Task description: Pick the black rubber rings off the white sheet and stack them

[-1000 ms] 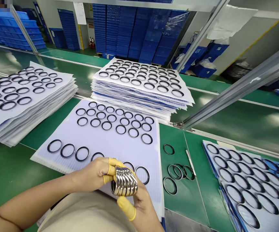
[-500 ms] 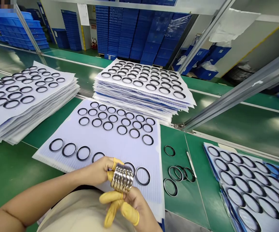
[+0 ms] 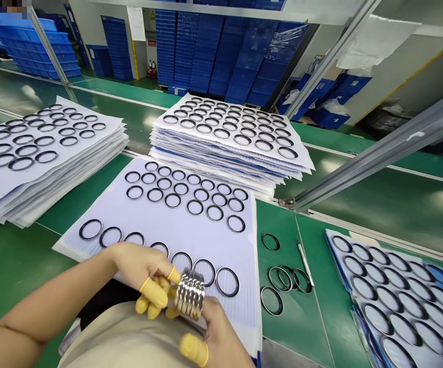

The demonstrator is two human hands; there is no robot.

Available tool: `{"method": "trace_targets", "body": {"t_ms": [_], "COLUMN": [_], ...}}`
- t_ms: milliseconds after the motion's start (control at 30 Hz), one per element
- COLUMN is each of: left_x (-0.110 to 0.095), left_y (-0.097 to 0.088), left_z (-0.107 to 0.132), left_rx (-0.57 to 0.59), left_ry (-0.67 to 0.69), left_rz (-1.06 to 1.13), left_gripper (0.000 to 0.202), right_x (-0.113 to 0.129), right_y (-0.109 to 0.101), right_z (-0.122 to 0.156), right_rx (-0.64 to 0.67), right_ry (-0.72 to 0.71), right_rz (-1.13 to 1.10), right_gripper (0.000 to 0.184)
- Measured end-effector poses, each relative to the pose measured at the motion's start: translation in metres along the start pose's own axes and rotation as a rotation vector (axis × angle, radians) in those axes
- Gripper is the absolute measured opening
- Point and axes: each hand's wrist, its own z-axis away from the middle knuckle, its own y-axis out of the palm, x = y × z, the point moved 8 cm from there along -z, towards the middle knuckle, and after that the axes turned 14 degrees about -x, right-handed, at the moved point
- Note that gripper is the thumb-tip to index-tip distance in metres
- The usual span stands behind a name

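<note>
A short stack of shiny metal rings [image 3: 190,294] sits on its side between my hands, low in front of my body. My right hand [image 3: 221,329] supports the stack from the right, its fingers largely hidden behind the rings and its thumb standing away. My left hand [image 3: 145,271], with yellow finger covers, has its fingers bent at the stack's left end, the index fingertip touching it. Just beyond lies a white sheet [image 3: 160,217] with rows of black-and-silver rings. In its front row, a ring [image 3: 217,289] lies at the right, and my left hand partly covers others.
A tall pile of sheets [image 3: 209,153] topped with rings stands behind, another pile [image 3: 102,156] at left. Several loose rings [image 3: 272,300] and a white pen [image 3: 306,263] lie on the green table at right. Farther right is another ring-covered sheet [image 3: 401,278]. A metal post [image 3: 375,145] slants across.
My left hand has shifted left and its fingers have curled, now covering the front row's left part. My right thumb has moved away from the stack. Another front-row ring has come into view.
</note>
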Motion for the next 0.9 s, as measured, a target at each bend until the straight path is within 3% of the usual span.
{"method": "trace_targets", "body": {"t_ms": [133, 333, 400, 467, 533, 733, 900], "left_x": [0.002, 0.007, 0.009, 0.009, 0.01, 0.021, 0.012], "left_y": [0.02, 0.037, 0.032, 0.02, 0.011, 0.009, 0.003], "left_z": [-0.012, -0.022, -0.024, -0.025, -0.024, -0.029, -0.029], "left_rx": [0.099, 0.105, 0.004, -0.175, -0.303, -0.374, -0.531], "left_ry": [0.043, 0.128, 0.188, 0.254, 0.294, 0.201, 0.363], "left_rz": [0.185, 0.079, -0.002, -0.061, -0.064, 0.079, -0.047], "left_gripper": [0.04, 0.046, 0.057, 0.067, 0.071, 0.039, 0.025], "right_x": [0.01, 0.028, 0.025, 0.02, 0.018, 0.022, 0.024], "right_y": [0.002, 0.002, 0.001, 0.001, 0.001, -0.001, 0.001], "right_z": [-0.009, -0.016, -0.015, -0.015, -0.014, -0.013, -0.014], "right_rx": [0.064, 0.061, 0.029, 0.003, -0.021, -0.048, -0.065], "right_ry": [-0.118, -0.159, -0.104, -0.066, -0.102, -0.293, -0.305], "right_rz": [-0.046, -0.179, -0.239, -0.241, -0.16, 0.015, 0.051], "right_gripper": [0.076, 0.078, 0.08, 0.083, 0.083, 0.071, 0.066]}}
